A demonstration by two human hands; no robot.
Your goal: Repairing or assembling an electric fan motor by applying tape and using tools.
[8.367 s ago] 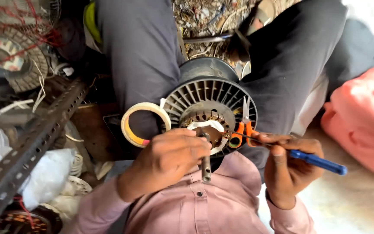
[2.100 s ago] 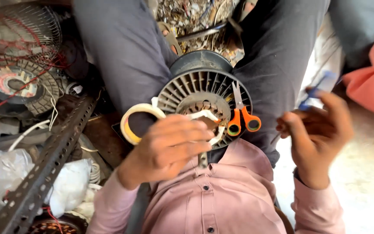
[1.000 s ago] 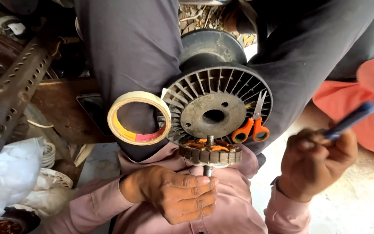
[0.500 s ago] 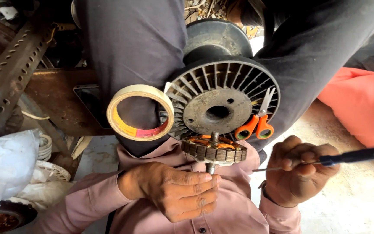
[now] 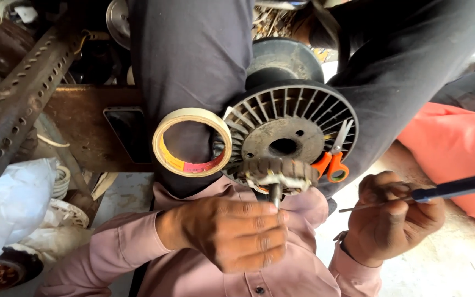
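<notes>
My left hand grips the metal shaft of a small wound motor core, holding it just in front of a round finned motor housing that rests between my knees. My right hand holds a blue-handled screwdriver level, its thin tip pointing left toward the core but apart from it. Orange-handled scissors lie on the housing's right side. A roll of cream tape leans against my left thigh beside the housing.
A perforated steel angle bar runs along the left. White plastic bags and coiled wire parts lie below it. An orange-pink cloth sits at the right. A second dark round part lies behind the housing.
The wound core has come out of the housing and sits nearer my chest, held by its shaft. My right hand has lowered the screwdriver from raised to level, tip toward the core.
</notes>
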